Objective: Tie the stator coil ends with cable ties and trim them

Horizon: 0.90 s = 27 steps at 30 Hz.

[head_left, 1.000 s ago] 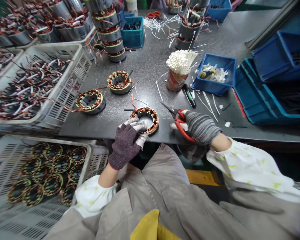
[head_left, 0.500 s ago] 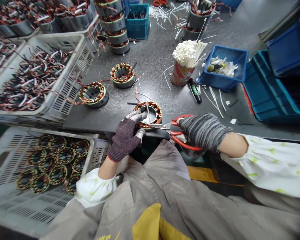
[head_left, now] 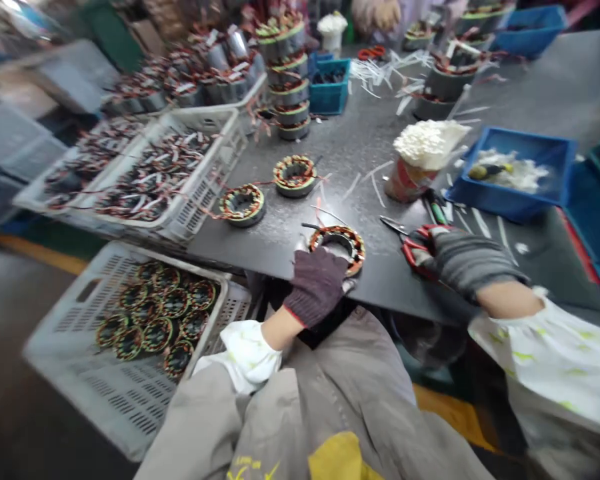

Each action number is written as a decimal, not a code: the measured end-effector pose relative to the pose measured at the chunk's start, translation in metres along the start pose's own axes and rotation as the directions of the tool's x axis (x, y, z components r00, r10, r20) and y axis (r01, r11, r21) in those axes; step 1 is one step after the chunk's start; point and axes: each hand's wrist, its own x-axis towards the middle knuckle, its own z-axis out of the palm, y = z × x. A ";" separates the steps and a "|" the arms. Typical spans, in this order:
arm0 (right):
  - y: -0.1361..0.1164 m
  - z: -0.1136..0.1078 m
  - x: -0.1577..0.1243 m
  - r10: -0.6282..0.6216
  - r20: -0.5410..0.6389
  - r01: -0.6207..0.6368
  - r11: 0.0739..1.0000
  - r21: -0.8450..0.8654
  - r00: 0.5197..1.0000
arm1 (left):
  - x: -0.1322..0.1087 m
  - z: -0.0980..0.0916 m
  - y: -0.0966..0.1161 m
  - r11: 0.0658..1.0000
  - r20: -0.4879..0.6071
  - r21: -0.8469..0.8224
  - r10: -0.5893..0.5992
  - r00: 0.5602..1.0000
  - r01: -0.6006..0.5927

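My left hand (head_left: 317,283), in a dark purple knit glove with pale fingertips, grips the near left side of a wound motor stator (head_left: 359,248) at the table's front edge. A black lead and an orange wire stick out from the stator's far left side. To the right, my right hand (head_left: 473,259), in a striped grey glove, is closed round the red handles of a pair of scissors (head_left: 414,245). The scissor blades point left and stand apart from the stator. Two more stators, one nearer (head_left: 243,205) and one farther (head_left: 295,176), sit left of the held one.
A cup of white tubes (head_left: 411,175) and a blue bin of scraps (head_left: 517,193) stand behind my right hand. Grey crates (head_left: 200,180) of stators flank the left side, one lower crate (head_left: 80,320) beside my legs. Stacked stators (head_left: 293,93) rise at the back.
My right hand has drawn the scissors back, right and away from the stator. The white strip across the stator's opening no longer shows. My left hand still holds the stator; the view has swung left.
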 end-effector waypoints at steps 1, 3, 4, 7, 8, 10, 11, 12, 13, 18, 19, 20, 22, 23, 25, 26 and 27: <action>0.001 0.007 0.003 -0.028 -0.049 0.027 0.999 -0.023 0.998 | 0.002 0.000 -0.006 0.999 0.054 -0.032 -0.027 0.998 0.029; 0.001 0.023 0.003 -0.104 -0.111 0.096 0.993 -0.070 0.988 | 0.000 -0.006 -0.027 0.972 0.081 -0.212 -0.090 0.993 0.105; 0.001 0.033 0.002 -0.173 -0.130 0.166 0.984 -0.059 0.976 | -0.004 -0.012 -0.040 0.931 0.066 -0.336 -0.129 0.989 0.143; 0.002 0.063 -0.004 -0.309 -0.184 0.320 0.947 0.035 0.933 | -0.020 -0.034 -0.082 0.809 -0.049 -0.553 -0.272 0.961 0.200; 0.001 0.070 -0.003 -0.339 -0.203 0.358 0.931 0.066 0.919 | -0.023 -0.042 -0.096 0.832 -0.117 -0.512 -0.314 0.942 0.214; -0.006 0.075 0.004 -0.388 -0.244 0.419 0.903 0.092 0.889 | -0.021 -0.056 -0.123 0.917 -0.281 -0.285 -0.357 0.891 0.278; -0.015 0.072 0.011 -0.412 -0.260 0.446 0.891 0.086 0.873 | -0.016 -0.061 -0.136 0.930 -0.345 -0.150 -0.366 0.864 0.334; -0.027 0.066 0.021 -0.439 -0.276 0.474 0.877 0.073 0.855 | -0.010 -0.065 -0.149 0.919 -0.378 -0.037 -0.376 0.846 0.392; -0.044 0.058 0.034 -0.473 -0.289 0.508 0.859 0.057 0.832 | -0.001 -0.067 -0.160 0.896 -0.376 0.045 -0.394 0.839 0.441; -0.153 0.015 0.128 -0.562 -0.255 0.582 0.813 0.003 0.787 | 0.037 -0.064 -0.195 0.841 -0.167 0.239 -0.458 0.873 0.486; -0.170 0.012 0.149 -0.529 -0.231 0.541 0.841 -0.010 0.817 | 0.042 -0.063 -0.199 0.842 -0.143 0.258 -0.451 0.881 0.473; -0.183 0.011 0.168 -0.482 -0.199 0.487 0.873 -0.025 0.853 | 0.046 -0.062 -0.204 0.844 -0.124 0.270 -0.447 0.886 0.464; -0.195 0.014 0.197 -0.402 -0.141 0.398 0.916 -0.056 0.905 | 0.054 -0.064 -0.216 0.845 -0.090 0.277 -0.450 0.888 0.456; -0.195 0.017 0.205 -0.379 -0.121 0.373 0.925 -0.070 0.917 | 0.058 -0.066 -0.225 0.848 -0.075 0.278 -0.450 0.890 0.452; -0.186 0.024 0.208 -0.373 -0.106 0.365 0.927 -0.088 0.922 | 0.069 -0.072 -0.244 0.859 -0.056 0.276 -0.434 0.899 0.432; -0.180 0.028 0.205 -0.374 -0.107 0.366 0.926 -0.090 0.921 | 0.076 -0.075 -0.254 0.868 -0.049 0.273 -0.418 0.907 0.415; -0.174 0.031 0.199 -0.371 -0.107 0.363 0.928 -0.088 0.922 | 0.084 -0.078 -0.264 0.879 -0.041 0.269 -0.399 0.916 0.395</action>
